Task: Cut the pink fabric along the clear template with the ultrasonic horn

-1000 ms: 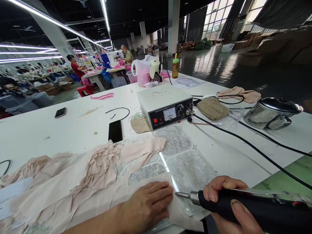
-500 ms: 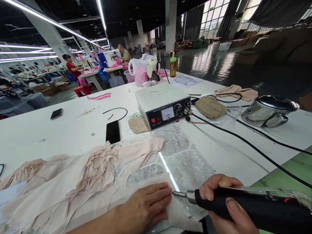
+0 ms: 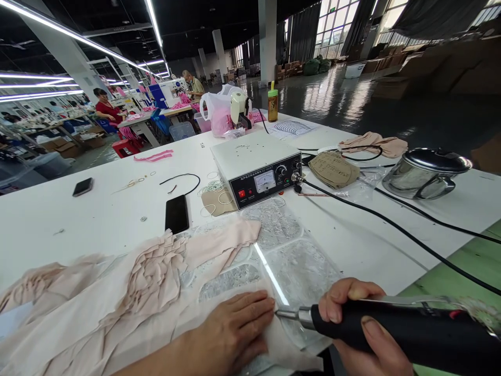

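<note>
My left hand point(image 3: 237, 329) lies flat on the beige fabric point(image 3: 156, 334), fingers stretched out together and pressing it down. In my right hand point(image 3: 352, 318) is a black ultrasonic cutter point(image 3: 407, 331) with a metal tip. That tip points left and sits at the fabric edge, right beside my left fingertips; whether it touches the cloth I cannot tell. Under the fabric lies a clear sheet with greyish rounded panels point(image 3: 301, 266). A gathered pile of beige cut pieces point(image 3: 154, 277) rests left of my hand.
An ultrasonic control box point(image 3: 266, 180) stands mid-table, its black cable point(image 3: 371, 224) running right. Around it are a phone point(image 3: 177, 214), brown card patterns point(image 3: 334, 169), a steel mug point(image 3: 425, 175), a bottle point(image 3: 273, 107) and scissors point(image 3: 135, 183). Two people work at machines farther back.
The whole view has shifted slightly, so the table things appear a little farther left. Both hands keep nearly the same pose, and the cutter tip stays beside the left fingertips.
</note>
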